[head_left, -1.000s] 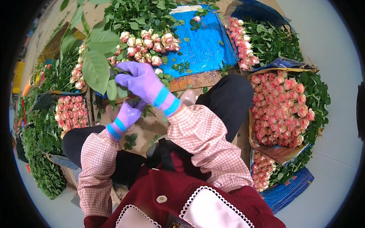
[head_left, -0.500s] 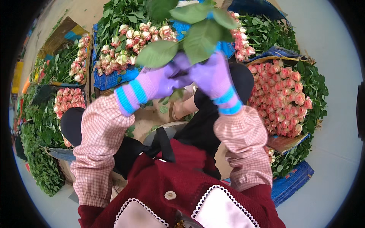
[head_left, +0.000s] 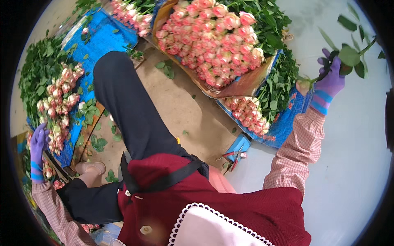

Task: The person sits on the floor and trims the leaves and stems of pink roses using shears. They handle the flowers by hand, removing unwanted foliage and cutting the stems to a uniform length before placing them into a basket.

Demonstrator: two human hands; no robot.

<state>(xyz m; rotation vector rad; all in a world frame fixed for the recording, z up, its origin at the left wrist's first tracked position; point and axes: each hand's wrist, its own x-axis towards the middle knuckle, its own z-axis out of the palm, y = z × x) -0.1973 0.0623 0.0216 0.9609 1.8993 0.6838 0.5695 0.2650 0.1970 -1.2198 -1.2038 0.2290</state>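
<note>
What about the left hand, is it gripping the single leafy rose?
No, the right hand grips the leafy rose, while the left hand is across the view near other roses.

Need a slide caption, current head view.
Gloved right hand holds out a leafy rose; gloved left hand beside piled pink-and-white roses.

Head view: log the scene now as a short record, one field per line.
Right hand: gloved, holding a leafy rose out to the right
Left hand: gloved, beside the left roses; contact unclear
Top centre: pink bundle
Brown ground: loose leaves
Right of centre: red-handled tool
</note>
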